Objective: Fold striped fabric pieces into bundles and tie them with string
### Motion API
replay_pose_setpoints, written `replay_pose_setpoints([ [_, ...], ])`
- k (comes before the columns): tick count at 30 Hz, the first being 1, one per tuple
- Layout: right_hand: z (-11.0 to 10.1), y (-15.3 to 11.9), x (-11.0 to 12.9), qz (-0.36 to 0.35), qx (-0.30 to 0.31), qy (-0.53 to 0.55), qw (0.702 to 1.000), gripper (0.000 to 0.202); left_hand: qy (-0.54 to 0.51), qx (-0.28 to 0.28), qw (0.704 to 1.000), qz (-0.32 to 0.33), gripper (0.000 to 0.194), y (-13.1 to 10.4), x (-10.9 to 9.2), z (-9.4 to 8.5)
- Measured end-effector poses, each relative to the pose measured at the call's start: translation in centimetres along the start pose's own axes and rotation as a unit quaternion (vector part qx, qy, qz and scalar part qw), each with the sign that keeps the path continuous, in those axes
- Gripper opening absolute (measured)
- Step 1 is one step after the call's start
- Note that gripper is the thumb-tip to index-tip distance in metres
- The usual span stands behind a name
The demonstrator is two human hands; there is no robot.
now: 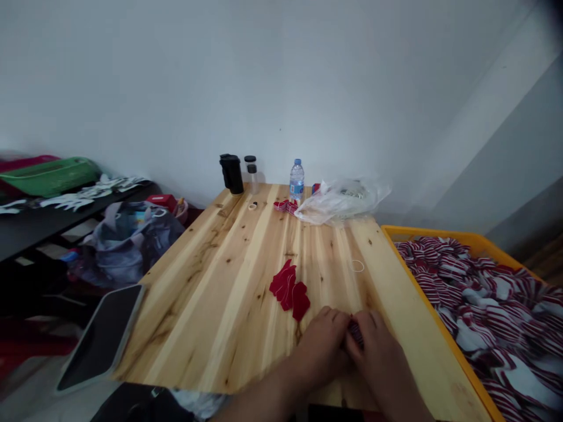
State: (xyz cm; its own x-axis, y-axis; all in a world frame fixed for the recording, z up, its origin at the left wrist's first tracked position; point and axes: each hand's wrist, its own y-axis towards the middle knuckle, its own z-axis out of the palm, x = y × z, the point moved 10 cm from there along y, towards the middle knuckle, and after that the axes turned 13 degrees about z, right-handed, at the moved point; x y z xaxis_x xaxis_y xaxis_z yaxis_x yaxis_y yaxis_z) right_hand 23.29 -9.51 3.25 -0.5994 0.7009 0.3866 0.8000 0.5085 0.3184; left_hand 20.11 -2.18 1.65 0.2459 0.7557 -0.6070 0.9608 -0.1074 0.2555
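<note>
Together, both hands pinched a small striped bundle (356,333) at the counter's (211,293) near edge, left hand (323,346) and right hand (378,357) each closed on it. Loose red tags (289,289) lay just beyond, a rubber band (357,265) farther off. Seemingly mid-gathering; squaring the stack would call for steady fingers.

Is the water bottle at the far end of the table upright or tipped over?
Upright: the water bottle stands on its base on the wooden table, blue cap on top.
</note>
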Motion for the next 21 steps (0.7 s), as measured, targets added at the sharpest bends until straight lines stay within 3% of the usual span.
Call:
replay_pose_setpoints([
  [5, -0.4, 0.6, 0.2, 0.024, 0.017, 0.050, 0.998, 0.008, -0.031, -0.029, 0.999, 0.001, 0.028, -0.8, 0.2, -1.2],
  [10, -1.4, 1.4, 0.7, -0.015, 0.102, 0.148, 0.984, 0.025, -0.136, -0.105, 0.984, -0.056, 0.020, -1.8, 2.1, -2.8],
  [13, -3.3, 1.5, -0.1, -0.025, 0.050, 0.166, 0.985, 0.039, -0.265, -0.132, 0.949, -0.106, 0.017, -2.6, 3.4, -4.0],
  [15, -3.8, 1.2, -0.2, -0.037, 0.023, 0.166, 0.985, 0.039, -0.304, -0.141, 0.937, -0.103, 0.020, -2.9, 3.3, -5.2],
  [18, -3.0, 0.3, 0.3, -0.038, 0.037, 0.184, 0.982, 0.038, -0.249, -0.153, 0.955, -0.051, 0.019, -3.3, 1.7, -7.3],
  [21, -2.5, -0.8, 1.4, -0.049, 0.008, 0.168, 0.985, 0.045, -0.146, -0.173, 0.974, -0.015, 0.025, -3.9, 0.3, -8.3],
])
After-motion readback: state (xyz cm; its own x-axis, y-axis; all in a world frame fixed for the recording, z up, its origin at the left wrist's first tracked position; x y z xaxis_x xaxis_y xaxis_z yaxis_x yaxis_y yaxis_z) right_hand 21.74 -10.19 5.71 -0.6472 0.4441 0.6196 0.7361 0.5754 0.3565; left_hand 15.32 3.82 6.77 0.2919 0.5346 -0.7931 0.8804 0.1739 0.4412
